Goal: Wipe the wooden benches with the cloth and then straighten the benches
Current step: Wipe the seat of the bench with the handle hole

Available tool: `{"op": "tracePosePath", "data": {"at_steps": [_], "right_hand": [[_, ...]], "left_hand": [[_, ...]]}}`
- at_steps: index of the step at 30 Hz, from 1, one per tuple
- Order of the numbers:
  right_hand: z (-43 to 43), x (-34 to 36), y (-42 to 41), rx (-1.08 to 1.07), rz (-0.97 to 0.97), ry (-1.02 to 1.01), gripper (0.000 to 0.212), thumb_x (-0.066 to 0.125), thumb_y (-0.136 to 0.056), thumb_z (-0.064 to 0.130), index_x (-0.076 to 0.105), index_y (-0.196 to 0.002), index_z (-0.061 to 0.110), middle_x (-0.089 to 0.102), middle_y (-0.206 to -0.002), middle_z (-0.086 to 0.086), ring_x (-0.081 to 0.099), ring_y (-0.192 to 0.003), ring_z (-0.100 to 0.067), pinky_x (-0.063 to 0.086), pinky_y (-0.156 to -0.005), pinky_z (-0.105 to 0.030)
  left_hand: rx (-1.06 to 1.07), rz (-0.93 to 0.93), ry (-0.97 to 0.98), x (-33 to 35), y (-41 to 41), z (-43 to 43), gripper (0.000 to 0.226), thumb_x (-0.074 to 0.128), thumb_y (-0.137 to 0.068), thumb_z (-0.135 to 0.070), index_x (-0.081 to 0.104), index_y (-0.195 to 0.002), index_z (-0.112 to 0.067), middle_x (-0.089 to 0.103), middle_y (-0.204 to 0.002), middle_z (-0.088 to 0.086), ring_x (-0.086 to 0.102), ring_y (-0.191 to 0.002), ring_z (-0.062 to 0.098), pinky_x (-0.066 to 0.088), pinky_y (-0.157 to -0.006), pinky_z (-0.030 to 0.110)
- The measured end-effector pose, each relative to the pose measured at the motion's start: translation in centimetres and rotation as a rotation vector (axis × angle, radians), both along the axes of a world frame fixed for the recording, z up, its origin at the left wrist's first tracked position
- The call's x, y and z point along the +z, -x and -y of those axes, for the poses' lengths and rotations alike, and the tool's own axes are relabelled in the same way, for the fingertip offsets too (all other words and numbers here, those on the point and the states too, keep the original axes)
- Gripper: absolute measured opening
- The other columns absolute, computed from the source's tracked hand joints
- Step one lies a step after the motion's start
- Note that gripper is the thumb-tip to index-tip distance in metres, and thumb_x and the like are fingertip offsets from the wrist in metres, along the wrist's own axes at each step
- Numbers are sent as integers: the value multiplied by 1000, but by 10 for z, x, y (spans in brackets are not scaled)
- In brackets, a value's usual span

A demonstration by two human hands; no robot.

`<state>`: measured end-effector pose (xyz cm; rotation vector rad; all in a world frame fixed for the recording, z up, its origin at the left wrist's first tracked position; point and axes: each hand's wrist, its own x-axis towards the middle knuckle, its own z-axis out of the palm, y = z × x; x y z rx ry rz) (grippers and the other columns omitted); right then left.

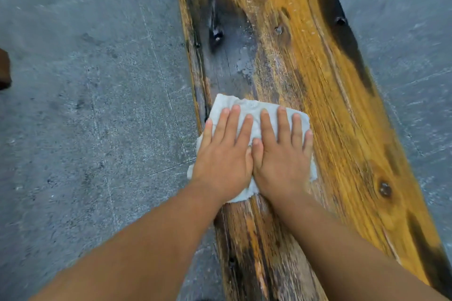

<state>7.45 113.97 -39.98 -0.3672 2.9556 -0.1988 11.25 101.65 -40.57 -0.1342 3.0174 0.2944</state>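
A person looks down at a long, weathered wooden bench [305,80], its plank top streaked golden yellow with dark grey and black worn patches, running from the near bottom of the view away toward the top. It stands on a grey concrete floor [85,105].

A pale grey-white, rumpled square cloth [247,107] lies flat on the bench top, close to the bench's left edge, with its left corner hanging slightly over that edge. Both bare hands press down on it side by side. The left hand [221,161] covers the cloth's left half; the right hand [281,164] covers its right half, and the two thumbs touch in the middle. The fingers of each hand are stretched out flat and slightly spread, not curled around the fabric.

Judging by this, the wiping step is in hand, and straightening has not begun. A dusty grey patch [230,56] with flaky residue lies just beyond the cloth, toward the far end. The next move likely calls for pushing the cloth forward over that patch with steady downward pressure, then working across toward the bench's right edge.

A dark brown object [5,68] shows at the left border of the view; what it is cannot be told.
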Motion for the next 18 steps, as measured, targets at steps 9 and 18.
{"op": "tracePosePath", "data": {"at_steps": [9,18], "right_hand": [[82,0,169,24,-1,-6,59,14,-101,47,7,-158,32,1,-167,-1,-4,-153,-26,0,-122,-52],[127,-7,286,39,-41,32,59,20,-101,45,14,-157,30,5,-167,-2,1,-153,-28,4,-122,-55]], "left_hand": [[1,23,16,6,166,85,65,3,-95,-43,2,-156,-21,-6,-164,7,-8,-151,23,-2,-121,51],[32,-30,54,-1,279,128,64,8,-96,-43,6,-156,-22,-2,-165,6,-6,-151,24,0,-121,53]]}}
